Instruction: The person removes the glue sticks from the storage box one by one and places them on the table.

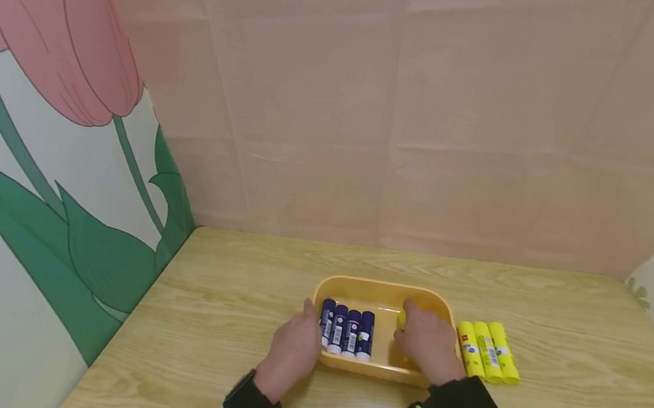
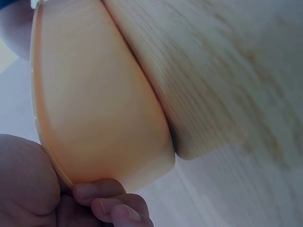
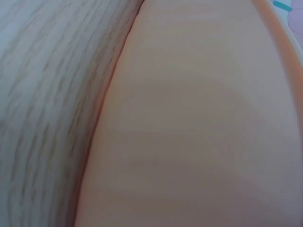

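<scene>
A yellow-orange plastic tray (image 1: 362,367) stands on the table, and several navy glue sticks (image 1: 351,333) lie side by side along its left part. My left hand (image 1: 296,343) grips the tray's left edge; in the left wrist view its fingertips (image 2: 109,203) curl against the outer wall, with the thumb side across the rim. Inside the tray, toward the right, my right hand (image 1: 428,341) holds a yellow glue stick (image 1: 401,318), mostly covered by the fingers. The right wrist view shows only the tray's outer wall (image 3: 189,118) and the table, with the hand hidden.
Three yellow glue sticks (image 1: 488,352) lie in a row on the wooden table (image 1: 207,313), just right of the tray. A pinkish-brown covering (image 1: 392,114) hangs behind the table. The left wall carries a painted tulip (image 1: 65,34).
</scene>
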